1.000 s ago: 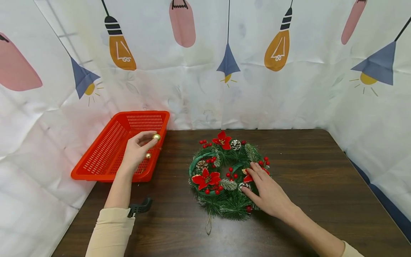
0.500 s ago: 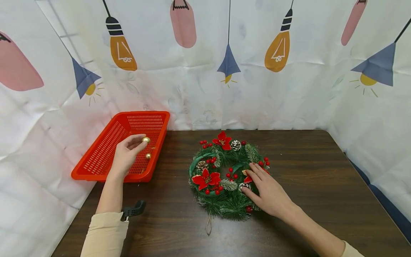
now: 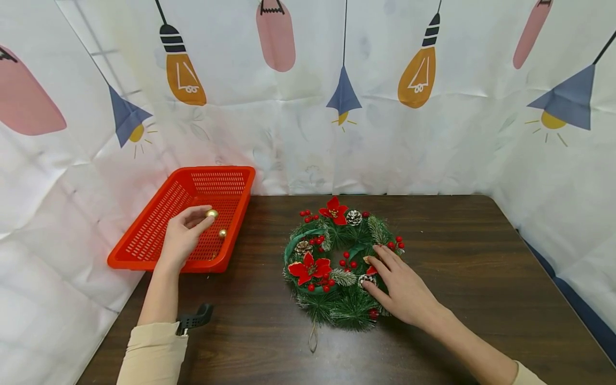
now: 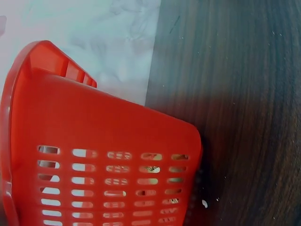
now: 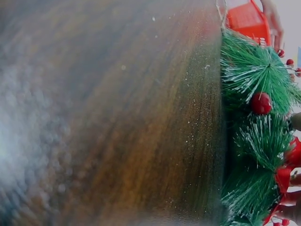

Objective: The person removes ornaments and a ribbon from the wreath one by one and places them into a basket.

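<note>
Above the red plastic basket (image 3: pixel 230 251), my left hand (image 3: pixel 182 235) pinches a small gold ball ornament (image 3: pixel 212 214) between thumb and fingertips. Another gold ball (image 3: pixel 222 233) lies inside the basket below. A green Christmas wreath (image 3: pixel 353 315) lies flat on the table, with red poinsettias (image 3: pixel 309 268), berries and pinecones on it. My right hand (image 3: pixel 404 289) rests on its right side, fingers extended, partly covering a red flower. In the right wrist view, fingertips (image 5: pixel 294 214) touch the wreath near red petals. The left wrist view shows only the basket's outer wall (image 4: pixel 103 117), not the hand.
The dark wooden table (image 3: pixel 457 240) reaches back to a white curtain (image 3: pixel 308 144) printed with lamps and bulbs. A twine loop (image 3: pixel 313 339) sticks out from the wreath's near edge. A black strap (image 3: pixel 196 318) is on the left wrist.
My left hand has moved left and slightly toward me, carrying the gold ball from the basket's right rim to over its inside. The right hand has stayed on the wreath.
</note>
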Action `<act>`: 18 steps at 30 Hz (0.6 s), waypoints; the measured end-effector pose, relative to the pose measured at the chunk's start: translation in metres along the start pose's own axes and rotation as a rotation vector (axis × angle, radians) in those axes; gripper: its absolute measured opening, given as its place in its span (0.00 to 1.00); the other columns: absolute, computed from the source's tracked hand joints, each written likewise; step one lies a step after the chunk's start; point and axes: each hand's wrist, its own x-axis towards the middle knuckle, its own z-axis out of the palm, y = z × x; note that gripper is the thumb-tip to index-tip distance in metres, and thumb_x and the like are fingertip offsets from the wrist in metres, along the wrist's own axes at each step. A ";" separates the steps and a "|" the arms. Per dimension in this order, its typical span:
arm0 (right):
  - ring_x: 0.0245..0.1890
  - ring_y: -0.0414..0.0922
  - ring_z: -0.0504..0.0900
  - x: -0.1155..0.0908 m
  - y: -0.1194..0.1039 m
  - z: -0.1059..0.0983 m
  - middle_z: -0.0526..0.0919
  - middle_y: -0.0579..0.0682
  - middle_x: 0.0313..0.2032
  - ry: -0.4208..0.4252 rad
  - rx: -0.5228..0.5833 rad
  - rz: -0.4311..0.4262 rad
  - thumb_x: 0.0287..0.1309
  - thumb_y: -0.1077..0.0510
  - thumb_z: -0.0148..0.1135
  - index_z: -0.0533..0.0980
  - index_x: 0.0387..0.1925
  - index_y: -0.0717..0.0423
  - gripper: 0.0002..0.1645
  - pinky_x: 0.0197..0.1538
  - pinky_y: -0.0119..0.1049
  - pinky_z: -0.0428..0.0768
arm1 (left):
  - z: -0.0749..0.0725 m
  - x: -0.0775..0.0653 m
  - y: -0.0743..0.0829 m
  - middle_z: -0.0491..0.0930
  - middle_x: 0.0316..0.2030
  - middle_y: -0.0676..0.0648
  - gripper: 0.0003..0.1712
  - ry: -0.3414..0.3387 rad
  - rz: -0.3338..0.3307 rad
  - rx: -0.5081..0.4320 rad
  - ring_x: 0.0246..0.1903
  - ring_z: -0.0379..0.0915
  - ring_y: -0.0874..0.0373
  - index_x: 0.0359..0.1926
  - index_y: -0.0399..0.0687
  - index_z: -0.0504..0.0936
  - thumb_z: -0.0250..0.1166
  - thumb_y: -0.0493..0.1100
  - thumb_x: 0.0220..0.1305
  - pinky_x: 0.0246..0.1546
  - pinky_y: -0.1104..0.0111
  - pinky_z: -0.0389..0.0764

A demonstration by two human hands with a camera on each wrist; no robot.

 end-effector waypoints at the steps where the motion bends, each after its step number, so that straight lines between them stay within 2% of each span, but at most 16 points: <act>1: 0.76 0.61 0.57 0.000 0.000 0.000 0.62 0.62 0.74 -0.001 -0.005 -0.004 0.73 0.37 0.58 0.73 0.69 0.60 0.38 0.71 0.60 0.64 | 0.000 0.000 0.000 0.77 0.60 0.43 0.29 -0.001 0.002 0.007 0.57 0.72 0.62 0.69 0.47 0.75 0.64 0.55 0.74 0.55 0.69 0.74; 5: 0.76 0.61 0.57 0.000 0.000 0.000 0.63 0.63 0.74 -0.005 -0.017 -0.015 0.73 0.37 0.57 0.72 0.69 0.61 0.38 0.72 0.59 0.63 | -0.002 -0.002 -0.002 0.77 0.60 0.42 0.30 -0.011 0.005 0.047 0.56 0.73 0.61 0.69 0.45 0.75 0.63 0.55 0.74 0.51 0.73 0.75; 12: 0.76 0.61 0.57 0.000 0.000 0.000 0.62 0.63 0.74 -0.002 -0.023 -0.022 0.73 0.37 0.57 0.72 0.69 0.62 0.39 0.72 0.59 0.63 | -0.002 -0.001 -0.003 0.78 0.59 0.41 0.29 -0.031 0.021 0.104 0.57 0.73 0.55 0.68 0.45 0.76 0.63 0.56 0.74 0.53 0.67 0.77; 18: 0.76 0.61 0.57 0.000 0.000 0.000 0.63 0.63 0.74 0.005 -0.024 -0.026 0.73 0.37 0.57 0.72 0.69 0.63 0.39 0.72 0.59 0.63 | -0.001 -0.003 0.000 0.77 0.61 0.38 0.29 -0.043 0.036 0.123 0.59 0.72 0.48 0.68 0.44 0.76 0.62 0.55 0.75 0.53 0.66 0.77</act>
